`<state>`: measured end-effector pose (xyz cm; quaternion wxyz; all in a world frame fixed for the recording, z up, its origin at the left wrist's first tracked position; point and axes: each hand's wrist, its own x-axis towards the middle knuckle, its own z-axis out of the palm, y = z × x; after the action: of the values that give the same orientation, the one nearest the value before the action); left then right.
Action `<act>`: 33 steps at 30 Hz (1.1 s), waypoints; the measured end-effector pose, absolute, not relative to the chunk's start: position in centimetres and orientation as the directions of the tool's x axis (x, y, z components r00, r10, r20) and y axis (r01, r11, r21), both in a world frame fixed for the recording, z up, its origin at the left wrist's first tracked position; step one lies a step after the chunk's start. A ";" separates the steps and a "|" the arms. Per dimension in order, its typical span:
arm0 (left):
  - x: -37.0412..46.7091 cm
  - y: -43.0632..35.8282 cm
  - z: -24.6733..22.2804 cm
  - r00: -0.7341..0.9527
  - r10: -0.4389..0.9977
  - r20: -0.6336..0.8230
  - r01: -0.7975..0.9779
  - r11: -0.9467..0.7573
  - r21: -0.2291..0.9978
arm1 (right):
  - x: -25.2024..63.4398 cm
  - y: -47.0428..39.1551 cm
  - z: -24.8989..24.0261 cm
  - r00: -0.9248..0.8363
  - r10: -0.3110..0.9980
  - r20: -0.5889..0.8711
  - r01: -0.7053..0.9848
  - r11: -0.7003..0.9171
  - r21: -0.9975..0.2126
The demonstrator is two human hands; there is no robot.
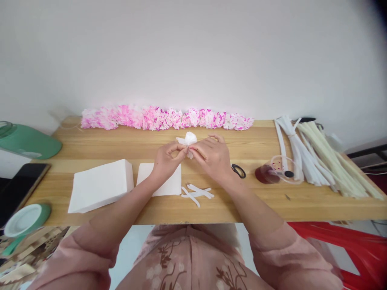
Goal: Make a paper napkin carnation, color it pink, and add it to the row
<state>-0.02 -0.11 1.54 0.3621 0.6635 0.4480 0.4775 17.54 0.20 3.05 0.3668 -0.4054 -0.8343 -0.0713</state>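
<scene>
Both hands meet over the middle of the table, pinching a small white tissue paper piece [190, 139] gathered at its centre. My left hand [169, 158] is closed on its left side, thumb and forefinger at the gathered waist. My right hand [213, 156] pinches the same spot from the right, other fingers loosely curled. Whether a tie strip is between the fingertips I cannot tell. Below the hands lie several short white strips [198, 192]. A flat stack of white paper squares [167, 183] is partly under my left wrist, and scissors [238, 171] show a black handle beside my right wrist.
Pink-and-white paper flowers [151, 117] line the wall edge. A thick white paper stack [99, 185] stands left, near a phone [26, 185] and green bottle [33, 141]. At right are a cup of red liquid [267, 174], white strips [308, 153] and cream strips [335, 161].
</scene>
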 end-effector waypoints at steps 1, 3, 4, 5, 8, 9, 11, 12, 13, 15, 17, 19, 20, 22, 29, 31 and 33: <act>0.0 -0.1 1.5 0.144 0.937 0.318 0.257 -0.346 0.902 | 17.5 0.2 3.0 -0.404 0.624 0.669 0.733 0.658 -0.171; 0.0 -0.2 1.6 0.146 0.930 0.339 0.278 -0.367 0.888 | 17.5 0.2 3.1 -0.412 0.616 0.671 0.740 0.656 -0.149; 0.1 -0.2 1.6 0.145 0.926 0.350 0.291 -0.378 0.879 | 17.5 0.2 3.1 -0.417 0.610 0.673 0.743 0.656 -0.134; 0.1 -0.2 1.7 0.145 0.922 0.360 0.304 -0.388 0.870 | 17.5 0.1 3.1 -0.423 0.605 0.675 0.746 0.655 -0.119; 0.2 -0.3 1.9 0.144 0.913 0.382 0.331 -0.408 0.851 | 17.4 0.0 3.2 -0.433 0.604 0.669 0.755 0.649 -0.098; 0.2 -0.3 2.0 0.143 0.913 0.383 0.335 -0.409 0.849 | 17.3 -0.1 3.2 -0.431 0.609 0.666 0.754 0.648 -0.106; 0.2 -0.3 2.0 0.143 0.918 0.371 0.327 -0.397 0.857 | 17.3 -0.1 3.2 -0.418 0.626 0.659 0.747 0.649 -0.143; 0.2 -0.3 1.9 0.143 0.922 0.360 0.316 -0.387 0.866 | 17.3 -0.1 3.2 -0.408 0.636 0.655 0.743 0.648 -0.166; 0.2 -0.3 1.9 0.145 0.926 0.348 0.304 -0.376 0.875 | 17.3 -0.1 3.2 -0.398 0.648 0.650 0.741 0.644 -0.189; 0.1 -0.2 1.7 0.148 0.933 0.328 0.280 -0.357 0.891 | 17.3 0.0 3.1 -0.380 0.668 0.639 0.740 0.634 -0.222; 0.1 -0.2 1.6 0.155 0.935 0.318 0.263 -0.350 0.899 | 17.3 0.1 3.1 -0.374 0.677 0.634 0.739 0.630 -0.238; 0.1 -0.2 1.6 0.161 0.935 0.316 0.252 -0.349 0.903 | 17.4 0.1 3.1 -0.376 0.677 0.633 0.736 0.633 -0.239; 0.1 -0.2 1.6 0.162 0.935 0.316 0.249 -0.349 0.903 | 17.4 0.1 3.1 -0.380 0.674 0.633 0.735 0.636 -0.236; 0.1 -0.2 1.7 0.158 0.935 0.317 0.254 -0.349 0.902 | 17.5 0.1 3.2 -0.390 0.666 0.636 0.736 0.640 -0.219; 0.3 -0.4 2.1 0.141 0.926 0.351 0.385 -0.378 0.842 | 17.3 0.0 3.2 -0.435 0.603 0.669 0.757 0.647 -0.091; 0.3 -0.4 2.1 0.140 0.929 0.341 0.372 -0.369 0.852 | 17.3 0.0 3.2 -0.422 0.616 0.666 0.758 0.642 -0.114; 0.3 -0.4 2.1 0.143 0.936 0.322 0.329 -0.352 0.876 | 17.2 0.0 3.1 -0.400 0.637 0.659 0.753 0.638 -0.160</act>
<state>0.29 -0.41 2.06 0.3288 0.6809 0.4646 0.4610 17.24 0.00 3.13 0.3546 -0.4172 -0.8327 -0.0818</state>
